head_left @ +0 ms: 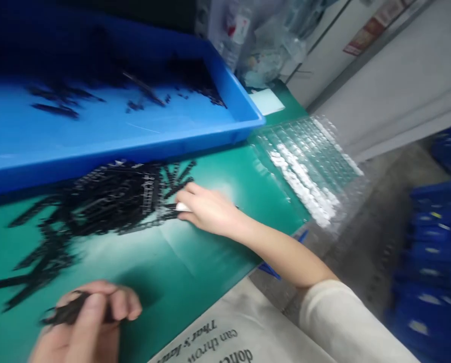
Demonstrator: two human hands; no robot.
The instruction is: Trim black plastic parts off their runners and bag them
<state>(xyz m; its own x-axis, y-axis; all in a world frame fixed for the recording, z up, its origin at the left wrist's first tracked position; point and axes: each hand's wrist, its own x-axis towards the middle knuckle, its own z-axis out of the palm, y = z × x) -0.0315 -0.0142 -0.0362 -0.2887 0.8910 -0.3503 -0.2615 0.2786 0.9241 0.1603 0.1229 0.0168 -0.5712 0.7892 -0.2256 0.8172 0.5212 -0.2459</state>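
Note:
My left hand [91, 322], at the lower left, is closed around a small bunch of black parts [72, 310], its thumb pressed on top. Farther right, my right hand [203, 206] reaches to the right end of a heap of black strips [104, 199] on the green table [195, 257]. Its fingers are pinched together, with a small white thing [182, 207] and the end of a black strip between them. Motion blur softens the details there. Loose black strips [40, 277] spread from the heap toward the left edge.
Behind the heap stands a blue bin [153, 133] with more black pieces inside. A clear ribbed tray [308, 166] with white pieces lies at the right. Beyond are a bottle [235, 38], plastic bags [265, 60] and a white paper [267, 102]. Blue crates [433, 262] stand at the far right.

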